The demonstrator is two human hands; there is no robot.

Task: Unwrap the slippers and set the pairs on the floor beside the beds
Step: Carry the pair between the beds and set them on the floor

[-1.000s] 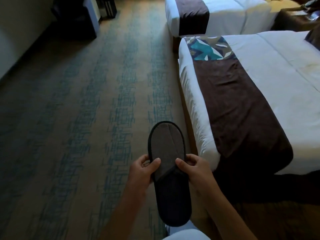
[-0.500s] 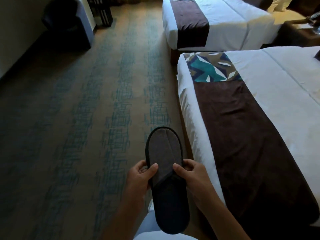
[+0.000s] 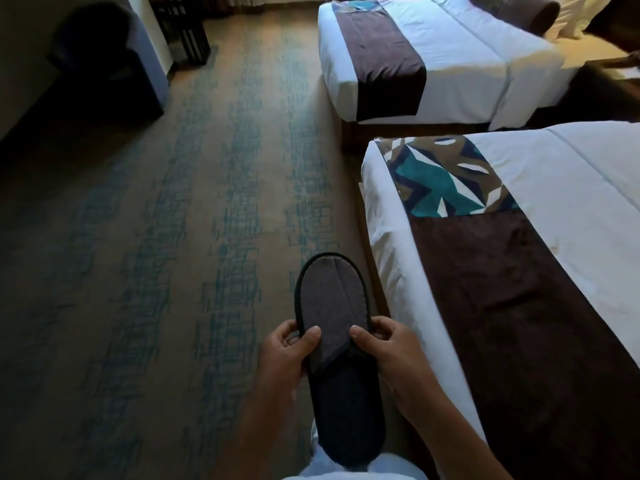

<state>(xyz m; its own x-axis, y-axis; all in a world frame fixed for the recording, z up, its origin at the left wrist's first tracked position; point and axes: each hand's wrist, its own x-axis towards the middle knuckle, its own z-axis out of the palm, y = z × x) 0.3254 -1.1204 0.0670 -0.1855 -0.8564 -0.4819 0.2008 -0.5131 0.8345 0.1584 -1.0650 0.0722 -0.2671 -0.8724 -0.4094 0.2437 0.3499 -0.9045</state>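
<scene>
Slippers (image 3: 337, 344) are being held flat in mid-air above the carpet (image 3: 173, 271), toe end pointing away, just off the near bed's (image 3: 571, 209) long left edge. Whether this is one slipper or a stacked pair cannot be told from the head view. No wrapper is showing on it, so the unwrapping looks done for this item.

Left hand (image 3: 284, 355) is gripping the left rim at mid-length, thumb lying on the grey upper, fingers curled under. Right hand (image 3: 388, 351) is mirroring that on the right rim, thumb on top by the vamp edge. Both hands are clamped on the slippers, apart by its width.

Compared with a second ago, the grip is looking unchanged, but the view is lifting: the far bed (image 3: 450, 64) is now showing along most of its length, with a dark bolster (image 3: 512, 10) at its head, and the near bed's patterned runner (image 3: 446, 174) is sitting lower in frame. Judgement: the person is walking forward along the aisle, carrying rather than placing. No slippers are showing on the carpet beside either bed, so the set-down is not yet started.

Outward: a dark armchair (image 3: 110, 64) is standing at the far left wall.
</scene>
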